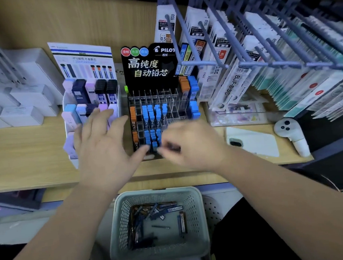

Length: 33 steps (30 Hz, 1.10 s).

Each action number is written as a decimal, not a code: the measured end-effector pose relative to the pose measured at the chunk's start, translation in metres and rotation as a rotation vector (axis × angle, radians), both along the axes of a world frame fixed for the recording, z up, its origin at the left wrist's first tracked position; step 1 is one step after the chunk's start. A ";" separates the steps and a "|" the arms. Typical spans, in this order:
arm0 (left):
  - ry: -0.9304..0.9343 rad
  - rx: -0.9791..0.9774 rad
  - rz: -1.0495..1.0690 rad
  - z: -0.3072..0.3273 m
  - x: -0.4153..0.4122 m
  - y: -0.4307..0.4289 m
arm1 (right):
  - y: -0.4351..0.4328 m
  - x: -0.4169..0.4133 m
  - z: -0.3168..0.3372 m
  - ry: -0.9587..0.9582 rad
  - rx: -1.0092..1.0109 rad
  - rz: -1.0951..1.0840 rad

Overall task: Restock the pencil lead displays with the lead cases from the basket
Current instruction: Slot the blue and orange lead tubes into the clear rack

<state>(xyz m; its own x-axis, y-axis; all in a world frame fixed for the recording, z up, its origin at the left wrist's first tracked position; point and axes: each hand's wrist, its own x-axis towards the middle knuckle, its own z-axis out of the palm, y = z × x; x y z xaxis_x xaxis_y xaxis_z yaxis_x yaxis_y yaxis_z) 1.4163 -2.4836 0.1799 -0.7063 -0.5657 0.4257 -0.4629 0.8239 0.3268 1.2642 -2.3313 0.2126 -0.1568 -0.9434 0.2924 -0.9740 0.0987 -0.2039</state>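
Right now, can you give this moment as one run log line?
left hand: fingers spread, at Pilot display front | right hand: pinches dark lead case at front row | basket: cases inside

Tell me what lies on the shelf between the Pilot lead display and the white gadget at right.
Head view: a white phone lies flat, camera side up, between Pilot display and gadget.

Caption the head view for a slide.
Right hand pinches a dark lead case at the Pilot display; open left hand alongside; basket below.
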 end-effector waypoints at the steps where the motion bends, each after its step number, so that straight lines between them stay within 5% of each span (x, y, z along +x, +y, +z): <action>1: 0.060 -0.028 -0.009 0.002 0.005 0.000 | 0.004 0.013 -0.005 -0.122 0.114 0.045; 6: 0.167 -0.007 -0.073 -0.003 0.044 -0.002 | 0.027 0.065 -0.054 -1.167 1.022 0.071; 8: 0.107 0.060 -0.069 -0.013 0.062 0.000 | 0.030 0.073 -0.094 -1.075 1.105 0.041; 12: -0.172 0.227 0.010 -0.048 0.097 0.006 | 0.032 0.084 -0.178 -0.331 1.110 0.044; 17: -0.841 0.518 0.072 -0.105 0.128 0.012 | 0.039 0.096 -0.248 0.051 1.223 0.123; 19: -1.037 0.493 0.063 -0.129 0.139 0.011 | 0.040 0.093 -0.267 -0.003 1.243 0.065; 22: -1.085 0.652 0.154 -0.165 0.149 0.007 | 0.042 0.090 -0.295 -0.112 1.236 -0.025; 27: -0.720 1.136 0.371 -0.205 0.152 0.018 | 0.037 0.095 -0.324 -0.530 1.193 -0.356; 29: -0.663 1.161 0.317 -0.211 0.153 0.027 | 0.033 0.110 -0.339 -0.704 1.098 -0.522; 33: -0.645 1.102 0.218 -0.217 0.154 0.041 | 0.015 0.145 -0.356 -0.721 0.975 -0.713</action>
<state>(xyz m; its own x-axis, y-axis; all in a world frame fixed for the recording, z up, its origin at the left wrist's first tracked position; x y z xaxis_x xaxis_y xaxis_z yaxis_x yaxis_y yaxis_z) 1.5701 -2.4425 -0.0368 -0.4576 -0.5273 -0.7159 -0.8799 0.1528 0.4499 1.4096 -2.3159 -0.1436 -0.5138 -0.3730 -0.7726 -0.3673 0.9095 -0.1948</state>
